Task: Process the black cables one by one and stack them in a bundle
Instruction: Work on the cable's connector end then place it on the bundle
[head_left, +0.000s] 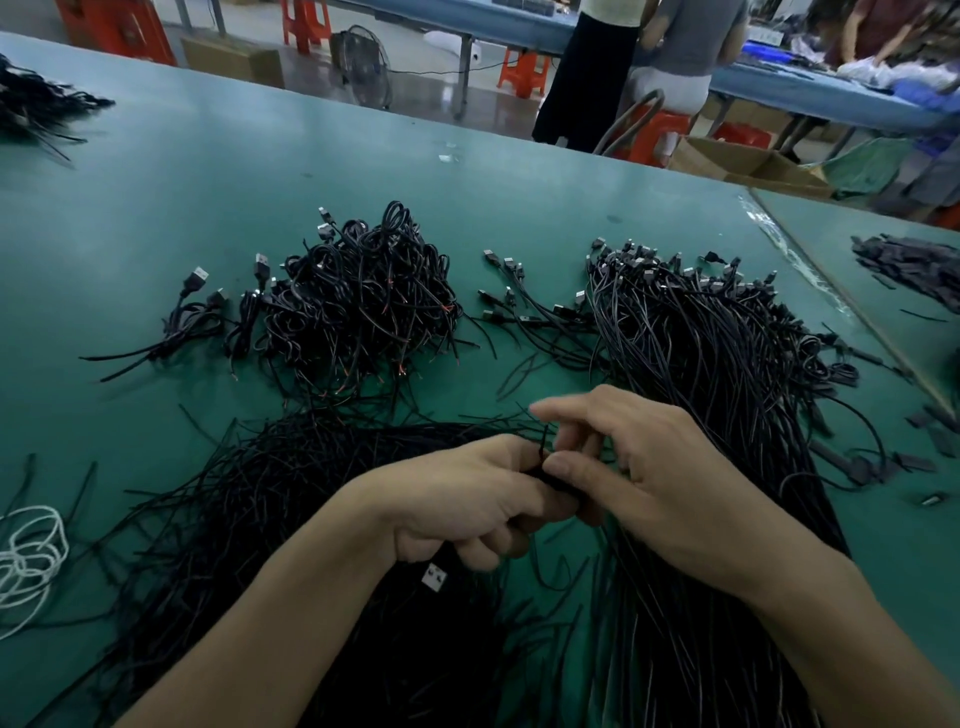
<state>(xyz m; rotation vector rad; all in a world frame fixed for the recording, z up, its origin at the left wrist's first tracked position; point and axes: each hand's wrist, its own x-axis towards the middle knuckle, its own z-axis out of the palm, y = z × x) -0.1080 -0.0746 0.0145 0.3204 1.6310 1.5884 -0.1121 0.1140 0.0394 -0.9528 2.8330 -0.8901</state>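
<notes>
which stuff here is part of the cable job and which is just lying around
In the job: left hand, right hand, the black cable they pinch, tangled cable heap, straight cable bundle.
Lying about: white cord, cardboard box, red stool, fan.

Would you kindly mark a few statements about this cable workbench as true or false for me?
1. The left hand and the right hand meet on a black cable. True.
2. The table is red. False: it is green.
3. A white cord lies on the table at the person's left. True.
4. The tangled pile beyond the hands is made of white cables. False: they are black.
</notes>
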